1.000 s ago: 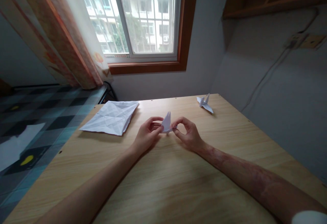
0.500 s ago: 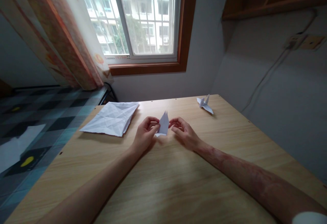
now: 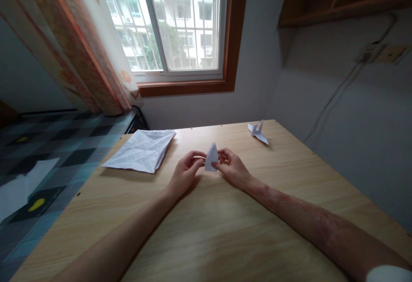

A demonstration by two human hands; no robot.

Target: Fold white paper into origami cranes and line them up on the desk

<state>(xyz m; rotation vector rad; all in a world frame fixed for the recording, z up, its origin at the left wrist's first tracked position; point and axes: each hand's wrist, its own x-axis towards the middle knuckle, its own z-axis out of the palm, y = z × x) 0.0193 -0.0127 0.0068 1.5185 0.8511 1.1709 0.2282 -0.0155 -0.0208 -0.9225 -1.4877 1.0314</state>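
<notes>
A small piece of folded white paper (image 3: pixel 210 159) stands upright between my hands, its narrow split points facing up. My right hand (image 3: pixel 234 169) pinches its right side, the thumb lying across the front face and the other fingers behind. At the paper's left edge, the curled fingers and thumb of my left hand (image 3: pixel 185 171) close in and touch it; their exact grip is partly hidden. A finished-looking paper crane (image 3: pixel 258 133) rests farther back to the right, apart from both hands.
Creased white paper sheets (image 3: pixel 138 150) lie at the back left of the wooden table (image 3: pixel 206 230). A checked bed (image 3: pixel 74 144) with loose white paper (image 3: pixel 28 185) on it adjoins the table's left side. Beyond are a window (image 3: pixel 189 24) and a wall.
The folded paper has shifted slightly right and turned. My right thumb has come onto its front face, while my left thumb has moved from its front to its left edge.
</notes>
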